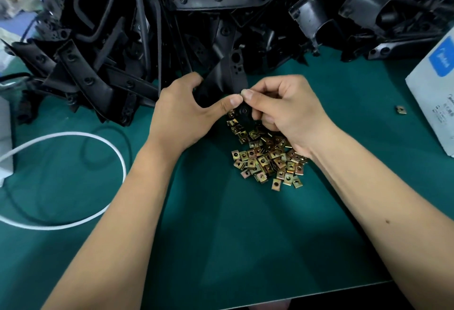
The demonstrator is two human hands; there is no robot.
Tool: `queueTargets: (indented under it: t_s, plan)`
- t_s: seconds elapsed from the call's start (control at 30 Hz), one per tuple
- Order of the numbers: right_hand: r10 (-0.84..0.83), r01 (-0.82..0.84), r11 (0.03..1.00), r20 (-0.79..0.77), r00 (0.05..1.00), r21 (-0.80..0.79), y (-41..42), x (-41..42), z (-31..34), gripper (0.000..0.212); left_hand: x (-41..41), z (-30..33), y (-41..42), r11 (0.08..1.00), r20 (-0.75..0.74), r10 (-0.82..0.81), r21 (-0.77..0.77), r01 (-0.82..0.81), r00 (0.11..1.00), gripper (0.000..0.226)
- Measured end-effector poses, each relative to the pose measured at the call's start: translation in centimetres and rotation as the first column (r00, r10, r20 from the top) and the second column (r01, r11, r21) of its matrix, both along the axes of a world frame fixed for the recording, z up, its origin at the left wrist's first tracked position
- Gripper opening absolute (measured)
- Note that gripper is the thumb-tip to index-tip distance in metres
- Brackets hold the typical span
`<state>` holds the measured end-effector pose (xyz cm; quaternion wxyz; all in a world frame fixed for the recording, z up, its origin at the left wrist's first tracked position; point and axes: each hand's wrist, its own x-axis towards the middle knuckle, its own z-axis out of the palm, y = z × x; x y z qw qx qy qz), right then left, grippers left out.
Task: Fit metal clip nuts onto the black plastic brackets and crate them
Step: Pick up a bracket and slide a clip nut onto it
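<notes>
Covering the bench [245,236] far side is a heap of brackets [221,14]; near it both hands are gripping one bracket [226,76], left hand [186,113] curled round it, right hand [282,113] pinching its edge above loose clip nuts [267,159].

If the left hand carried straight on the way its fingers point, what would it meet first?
The left hand points up and right, gripping the black bracket. Straight on, it would likely meet the heap of brackets just behind, though depth is hard to judge.
</notes>
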<state>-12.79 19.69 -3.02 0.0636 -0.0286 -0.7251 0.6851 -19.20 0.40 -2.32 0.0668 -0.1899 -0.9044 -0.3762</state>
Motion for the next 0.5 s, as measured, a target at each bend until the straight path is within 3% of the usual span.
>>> queueTargets:
  t_s: [0.13, 0.27, 0.4, 0.5]
  plan:
    - [-0.039, 0.056, 0.961, -0.067, 0.997, 0.272, 0.5, 0.0, 0.6, 0.028, -0.4, -0.1, 0.0, 0.991, 0.112, 0.079, 0.1, -0.09, 0.991, 0.072]
    - [-0.108, 0.201, 0.7, -0.176, 0.978, 0.685, 1.4, 0.3, 0.5, 0.034, -1.2, 0.3, -1.0, 0.933, 0.309, 0.018, 0.336, -0.127, 0.951, 0.059]
    - [-0.096, 0.213, 0.609, -0.196, 0.976, 0.764, 1.1, 0.3, 0.6, 0.013, -1.5, 0.4, -1.3, 0.882, 0.386, -0.021, 0.442, -0.165, 0.922, 0.06]
    - [-0.026, 0.163, 0.472, -0.171, 0.985, 0.866, 0.6, 0.0, 0.4, 0.018, -1.5, 0.3, -1.3, 0.877, 0.396, -0.032, 0.452, -0.164, 0.918, 0.058]
